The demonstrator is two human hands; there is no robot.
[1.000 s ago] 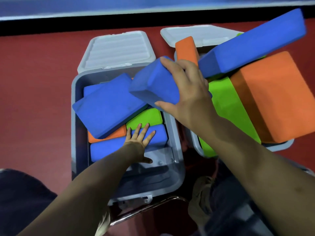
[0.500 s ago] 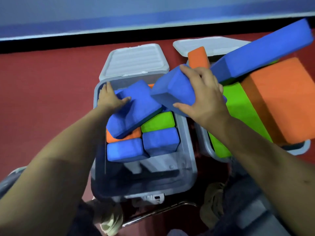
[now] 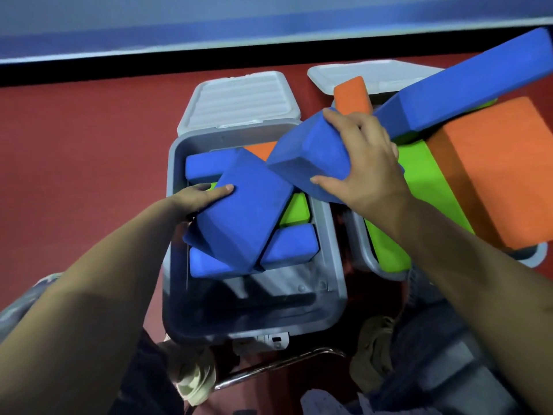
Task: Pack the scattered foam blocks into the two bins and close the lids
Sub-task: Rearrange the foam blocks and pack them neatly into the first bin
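Head view: left hand (image 3: pixel 199 196) grips a tilted blue block (image 3: pixel 242 211) atop others inside the left bin (image 3: pixel 175 163); right hand (image 3: pixel 363 163) clutches another blue block (image 3: pixel 311 158) above its rim. Lay them flat, probably along the bare near end.

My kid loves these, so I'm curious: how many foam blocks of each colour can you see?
Blue foam blocks: 6
Orange foam blocks: 3
Green foam blocks: 2
Total: 11 in view; others may lie hidden underneath.
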